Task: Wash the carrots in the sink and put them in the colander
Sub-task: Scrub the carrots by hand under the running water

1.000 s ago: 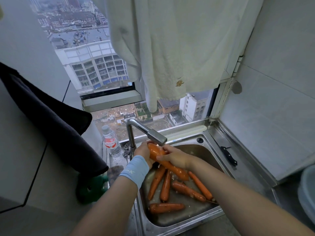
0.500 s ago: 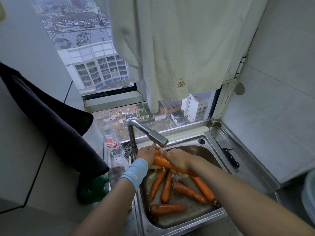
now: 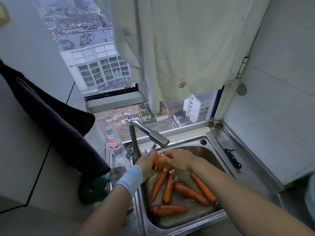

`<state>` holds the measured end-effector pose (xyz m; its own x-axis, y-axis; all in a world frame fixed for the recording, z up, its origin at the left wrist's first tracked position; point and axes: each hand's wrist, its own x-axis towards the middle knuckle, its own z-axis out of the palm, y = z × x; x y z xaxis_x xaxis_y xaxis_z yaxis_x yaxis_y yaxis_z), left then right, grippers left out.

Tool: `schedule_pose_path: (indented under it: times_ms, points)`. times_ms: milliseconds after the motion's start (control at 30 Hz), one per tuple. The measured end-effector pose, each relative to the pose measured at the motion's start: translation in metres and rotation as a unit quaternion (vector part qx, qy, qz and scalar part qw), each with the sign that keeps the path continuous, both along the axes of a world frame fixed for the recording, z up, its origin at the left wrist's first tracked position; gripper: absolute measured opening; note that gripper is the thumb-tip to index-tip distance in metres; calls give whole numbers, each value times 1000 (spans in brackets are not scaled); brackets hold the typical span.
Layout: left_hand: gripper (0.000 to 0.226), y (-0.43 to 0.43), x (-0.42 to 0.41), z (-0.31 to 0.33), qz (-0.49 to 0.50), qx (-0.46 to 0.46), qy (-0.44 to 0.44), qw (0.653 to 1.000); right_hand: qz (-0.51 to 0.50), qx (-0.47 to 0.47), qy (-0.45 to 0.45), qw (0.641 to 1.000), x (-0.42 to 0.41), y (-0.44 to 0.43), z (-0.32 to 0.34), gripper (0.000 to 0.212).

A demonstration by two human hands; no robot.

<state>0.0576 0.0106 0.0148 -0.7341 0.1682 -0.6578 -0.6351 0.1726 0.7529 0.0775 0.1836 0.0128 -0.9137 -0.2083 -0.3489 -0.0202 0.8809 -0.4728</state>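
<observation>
held carrot (image 3: 159,161) mostly buried under both hands, tips hidden | runs roughly left-right under the faucet (image 3: 157,137) stream, over the sink (image 3: 215,155) | left hand (image 3: 147,165) and right hand (image 3: 178,159) fingers curled tight around it | five loose carrots (image 3: 167,185) in the basin, mostly lengthwise | colander nowhere in view

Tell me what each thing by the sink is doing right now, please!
Tap: on, water running.
Held carrot: under the stream, wet.
Left hand: gripping that carrot.
Right hand: gripping it too.
Five carrots: lying loose in the sink, wet.
Sink: no standing water visible.
Water bottle: upright, capped.
Knife: lying flat on the counter.
White towel: hanging.
</observation>
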Motion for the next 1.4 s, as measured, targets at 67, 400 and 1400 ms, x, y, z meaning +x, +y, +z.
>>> schedule_pose_path:
  times_ms: [67,400,1400]
  points:
    - [21,1,4,-3,-42,20,56,997,-28,-37,-4,999,2,6,-2,57]
    - [17,23,10,-6,-82,-124,230,962,-87,-74,17,993,10,0,-3,52]
    - [21,28,7,10,-75,-121,190,971,-156,-126,-75,977,14,3,-6,60]
